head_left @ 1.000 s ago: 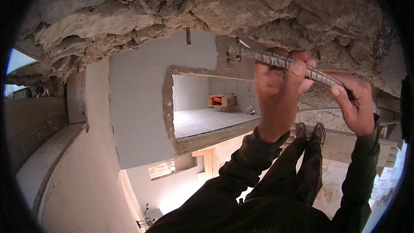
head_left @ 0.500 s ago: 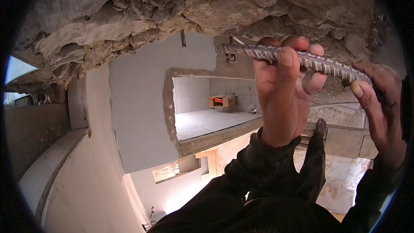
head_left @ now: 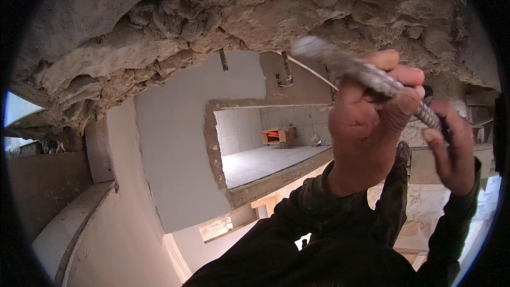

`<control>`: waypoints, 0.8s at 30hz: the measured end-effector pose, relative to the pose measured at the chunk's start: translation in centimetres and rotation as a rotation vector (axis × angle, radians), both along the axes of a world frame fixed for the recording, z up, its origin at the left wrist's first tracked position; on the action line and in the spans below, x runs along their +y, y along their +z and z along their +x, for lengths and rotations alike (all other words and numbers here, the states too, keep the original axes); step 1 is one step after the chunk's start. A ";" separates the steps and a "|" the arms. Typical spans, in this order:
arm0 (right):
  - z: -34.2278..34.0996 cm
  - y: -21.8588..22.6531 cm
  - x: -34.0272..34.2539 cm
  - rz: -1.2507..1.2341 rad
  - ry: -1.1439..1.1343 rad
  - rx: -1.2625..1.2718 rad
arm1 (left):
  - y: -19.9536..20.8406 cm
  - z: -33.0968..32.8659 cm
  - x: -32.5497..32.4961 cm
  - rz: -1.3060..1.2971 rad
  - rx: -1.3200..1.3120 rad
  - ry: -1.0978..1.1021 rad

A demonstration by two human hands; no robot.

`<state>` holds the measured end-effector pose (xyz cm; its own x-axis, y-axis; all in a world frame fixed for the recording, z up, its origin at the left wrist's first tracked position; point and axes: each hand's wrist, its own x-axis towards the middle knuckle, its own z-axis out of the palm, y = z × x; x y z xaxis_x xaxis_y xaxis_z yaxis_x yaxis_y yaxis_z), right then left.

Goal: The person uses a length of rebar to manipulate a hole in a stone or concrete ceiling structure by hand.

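A ribbed steel bar [head_left: 380,81], like a short piece of rebar, slants down to the right before the broken edge. My left hand [head_left: 369,127] is closed round its middle, fingers wrapped over it. The bar's upper end is blurred by motion, close to the rough masonry [head_left: 228,16]. My right hand [head_left: 451,146] grips the lower end between thumb and fingers.
A grey plastered wall [head_left: 175,143] with a rough-edged opening is beyond. Through it a cardboard box [head_left: 273,136] with something orange stands on a pale tiled floor [head_left: 255,165]. A white pole or pipe [head_left: 313,72] slants behind the bar. A pale curved wall [head_left: 122,207] rises at left.
The bar has tilted more steeply, its right end dropping. My left hand has turned and closed round it, and my right hand has moved down and left.
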<state>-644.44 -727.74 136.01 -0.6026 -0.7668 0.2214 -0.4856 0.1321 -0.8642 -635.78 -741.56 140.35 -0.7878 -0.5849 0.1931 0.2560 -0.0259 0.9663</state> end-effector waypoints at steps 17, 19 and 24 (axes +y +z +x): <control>11.5 -1.3 0.4 -0.636 -0.421 -0.742 | -2.1 7.1 1.8 -0.746 -0.611 -0.347; 11.5 -0.7 3.3 -0.026 -0.263 -0.488 | -1.2 7.2 0.4 -0.907 -0.543 -0.368; 10.5 1.3 6.9 0.050 -0.609 0.553 | 2.4 5.5 -1.0 -1.276 -0.642 -0.502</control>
